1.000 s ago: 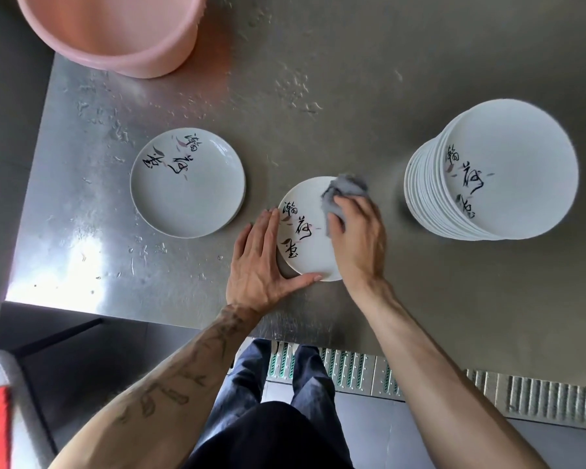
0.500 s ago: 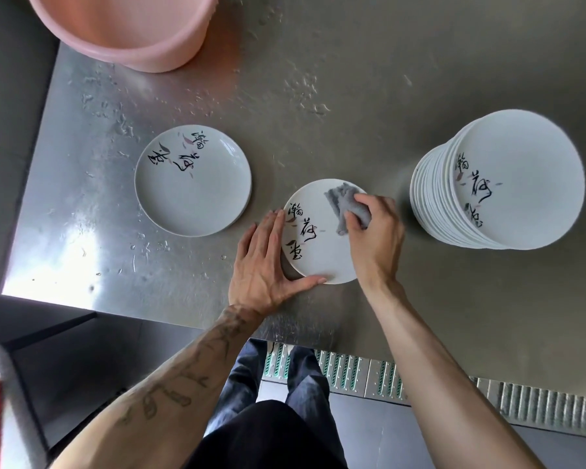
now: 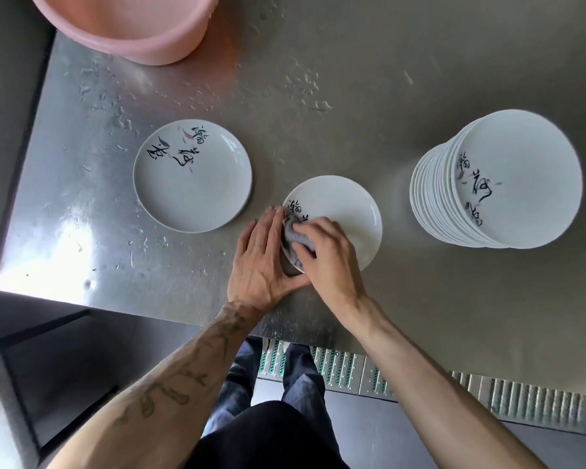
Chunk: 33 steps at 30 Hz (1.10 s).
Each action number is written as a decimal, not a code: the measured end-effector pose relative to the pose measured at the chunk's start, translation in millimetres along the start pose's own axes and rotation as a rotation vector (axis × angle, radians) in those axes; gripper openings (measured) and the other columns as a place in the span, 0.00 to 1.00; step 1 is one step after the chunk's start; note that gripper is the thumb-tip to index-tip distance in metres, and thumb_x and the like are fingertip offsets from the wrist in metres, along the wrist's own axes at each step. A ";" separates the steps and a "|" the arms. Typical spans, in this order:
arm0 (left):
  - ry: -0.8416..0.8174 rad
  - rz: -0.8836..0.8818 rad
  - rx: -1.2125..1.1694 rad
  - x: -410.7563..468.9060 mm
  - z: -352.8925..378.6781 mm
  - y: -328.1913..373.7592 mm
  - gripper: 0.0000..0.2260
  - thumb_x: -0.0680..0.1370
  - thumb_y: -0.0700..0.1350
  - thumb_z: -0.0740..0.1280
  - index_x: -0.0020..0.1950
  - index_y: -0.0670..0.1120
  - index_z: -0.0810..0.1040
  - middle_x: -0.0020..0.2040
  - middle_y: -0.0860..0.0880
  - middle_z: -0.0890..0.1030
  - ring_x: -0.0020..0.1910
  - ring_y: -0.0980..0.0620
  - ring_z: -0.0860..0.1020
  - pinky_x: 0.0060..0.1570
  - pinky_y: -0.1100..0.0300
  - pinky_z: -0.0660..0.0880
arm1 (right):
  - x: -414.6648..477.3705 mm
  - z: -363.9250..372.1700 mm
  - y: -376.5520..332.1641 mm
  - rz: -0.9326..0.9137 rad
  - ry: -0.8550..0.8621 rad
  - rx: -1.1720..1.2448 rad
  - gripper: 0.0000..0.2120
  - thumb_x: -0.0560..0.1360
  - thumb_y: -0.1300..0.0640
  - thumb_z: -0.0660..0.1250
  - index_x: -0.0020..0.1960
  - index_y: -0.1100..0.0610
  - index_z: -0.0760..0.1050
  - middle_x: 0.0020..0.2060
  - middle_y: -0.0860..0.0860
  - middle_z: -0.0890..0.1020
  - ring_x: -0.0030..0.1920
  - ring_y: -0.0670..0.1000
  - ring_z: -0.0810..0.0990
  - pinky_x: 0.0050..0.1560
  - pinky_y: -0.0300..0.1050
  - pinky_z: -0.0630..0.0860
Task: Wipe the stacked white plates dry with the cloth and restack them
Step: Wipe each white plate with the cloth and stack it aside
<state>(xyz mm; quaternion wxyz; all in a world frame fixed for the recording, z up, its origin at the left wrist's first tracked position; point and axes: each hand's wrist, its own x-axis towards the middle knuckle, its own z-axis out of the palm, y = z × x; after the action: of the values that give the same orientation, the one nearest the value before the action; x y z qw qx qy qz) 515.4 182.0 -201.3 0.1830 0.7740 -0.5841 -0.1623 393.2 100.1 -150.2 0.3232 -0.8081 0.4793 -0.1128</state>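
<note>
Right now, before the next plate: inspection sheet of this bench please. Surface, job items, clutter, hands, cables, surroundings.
surface: steel table, wet; water drops scattered over its far and left parts.
job's things: centre plate flat near the front edge, grey cloth on its left part; tall stack of plates to the right; left plate apart from both.
clutter: pink basin at the far left corner, partly out of frame.
hands: left hand flat, fingers straight against the centre plate's left rim; right hand grips the cloth on the plate.
cables: nothing seen.
surroundings: floor grating below the table's front edge.
</note>
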 end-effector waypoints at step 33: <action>0.001 0.009 -0.006 -0.1 -0.2 -0.7 0.54 0.71 0.79 0.63 0.82 0.41 0.58 0.79 0.42 0.67 0.79 0.46 0.64 0.79 0.46 0.59 | -23.0 -20.3 22.5 -0.025 -0.066 0.013 0.18 0.72 0.63 0.76 0.61 0.54 0.84 0.53 0.48 0.83 0.54 0.53 0.77 0.60 0.43 0.75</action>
<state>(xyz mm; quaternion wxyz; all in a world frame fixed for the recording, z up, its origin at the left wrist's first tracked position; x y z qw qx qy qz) 516.0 182.3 -201.5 0.1863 0.7709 -0.5870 -0.1626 355.6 103.7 -146.0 0.3428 -0.8152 0.4574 -0.0932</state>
